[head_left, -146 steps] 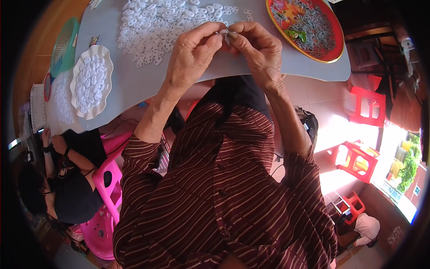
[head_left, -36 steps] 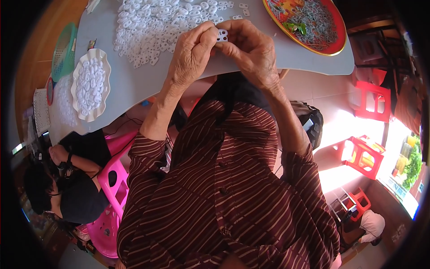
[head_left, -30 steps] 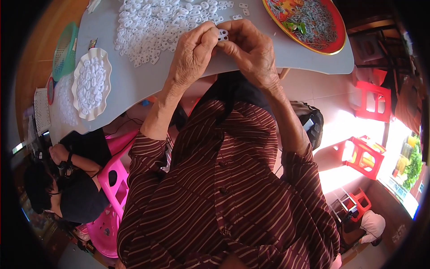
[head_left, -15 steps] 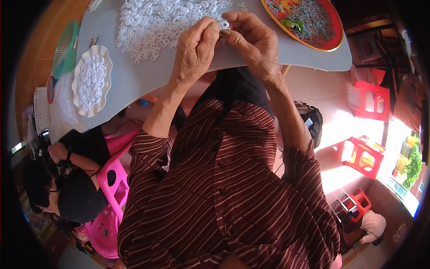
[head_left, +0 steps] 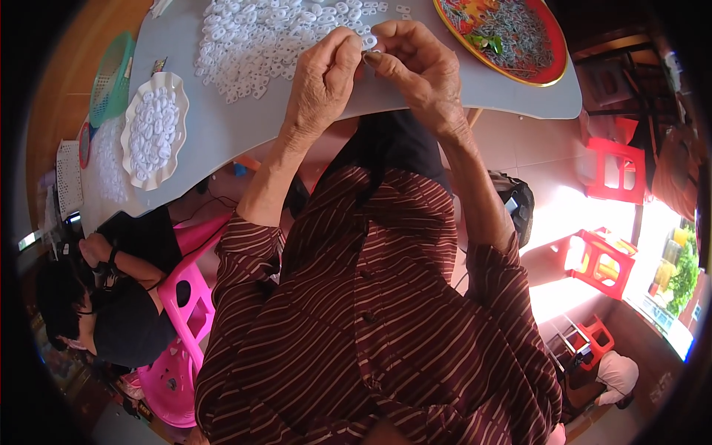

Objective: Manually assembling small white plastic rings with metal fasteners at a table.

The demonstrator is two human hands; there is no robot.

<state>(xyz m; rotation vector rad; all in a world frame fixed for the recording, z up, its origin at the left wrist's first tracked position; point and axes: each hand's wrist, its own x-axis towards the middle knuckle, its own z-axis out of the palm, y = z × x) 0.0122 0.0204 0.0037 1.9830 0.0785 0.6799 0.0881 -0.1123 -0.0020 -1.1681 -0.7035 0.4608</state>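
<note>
Over a grey bench (head_left: 230, 130), a person's left hand (head_left: 324, 78) is pressing its fingers together, apparently on a small white piece (head_left: 368, 42) showing between the hands. The right hand (head_left: 419, 67) is curling thumb and forefinger nearby; whether it is gripping, one cannot tell. With fingertips alone apparently bearing it, the piece is risking a slip into the lookalike white pile (head_left: 256, 44) beyond.
</note>
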